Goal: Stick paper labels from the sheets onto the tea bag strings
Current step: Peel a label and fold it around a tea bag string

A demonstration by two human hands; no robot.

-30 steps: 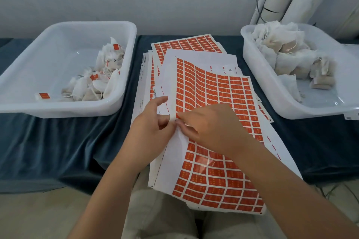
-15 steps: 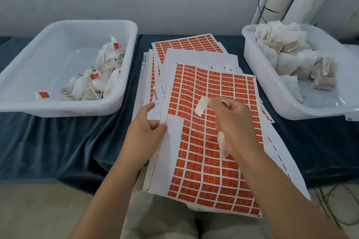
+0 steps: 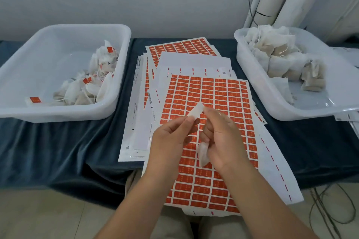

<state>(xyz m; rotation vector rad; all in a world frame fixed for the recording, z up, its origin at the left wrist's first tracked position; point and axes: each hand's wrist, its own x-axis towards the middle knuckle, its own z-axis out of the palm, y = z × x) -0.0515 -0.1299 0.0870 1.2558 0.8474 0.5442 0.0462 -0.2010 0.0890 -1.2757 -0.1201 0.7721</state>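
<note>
Left hand (image 3: 171, 137) and right hand (image 3: 223, 137) are pinched on a small white paper label (image 3: 195, 111) above the orange label sheet (image 3: 213, 91). A white tea bag (image 3: 203, 154) is tucked in the right hand; its string is likely needed next.

1 head-worn view — looking forward and down, close over the label sheets (image 3: 209, 103) between 2 tubs.

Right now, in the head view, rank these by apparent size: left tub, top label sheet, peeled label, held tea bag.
1-2. top label sheet and left tub: look alike, sheet nearer, unranked.
3-4. peeled label and tea bag: alike too, bag partly hidden in the right hand.
</note>
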